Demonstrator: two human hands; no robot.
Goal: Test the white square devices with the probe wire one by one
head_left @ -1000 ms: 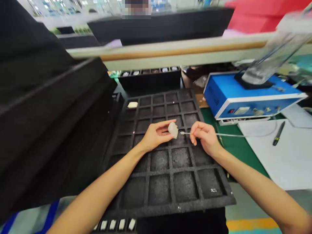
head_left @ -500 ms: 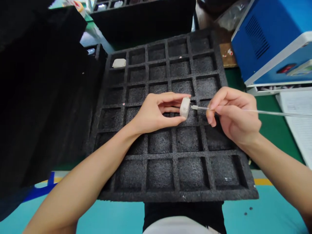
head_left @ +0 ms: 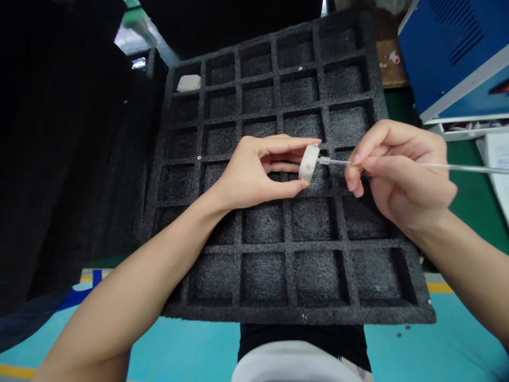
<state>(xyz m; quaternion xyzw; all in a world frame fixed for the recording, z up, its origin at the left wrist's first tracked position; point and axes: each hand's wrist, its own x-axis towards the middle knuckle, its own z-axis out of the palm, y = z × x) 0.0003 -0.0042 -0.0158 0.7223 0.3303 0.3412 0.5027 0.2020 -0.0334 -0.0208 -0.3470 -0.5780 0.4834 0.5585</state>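
A small white rounded casing (head_left: 308, 163) is pinched between the thumb and fingers of my left hand (head_left: 262, 172), tipped on its side above the black foam tray (head_left: 262, 312). My right hand (head_left: 401, 175) grips a thin clear tube (head_left: 469, 168) between thumb and forefinger. The tube's small clear tip (head_left: 324, 160) points at the right face of the casing, very close to it; whether they touch I cannot tell. Another white casing (head_left: 189, 83) lies in the tray's far left compartment.
A blue machine (head_left: 441, 48) with a vent stands at the back right, papers (head_left: 497, 159) beside it. Dark foam blocks (head_left: 79, 159) rise on the left. Tiny ring-shaped bits (head_left: 199, 157) lie on the tray's ribs.
The whole view has shifted, so the tray's far end and the machine sit higher in the picture. The casing has turned slightly; both hands keep their holds.
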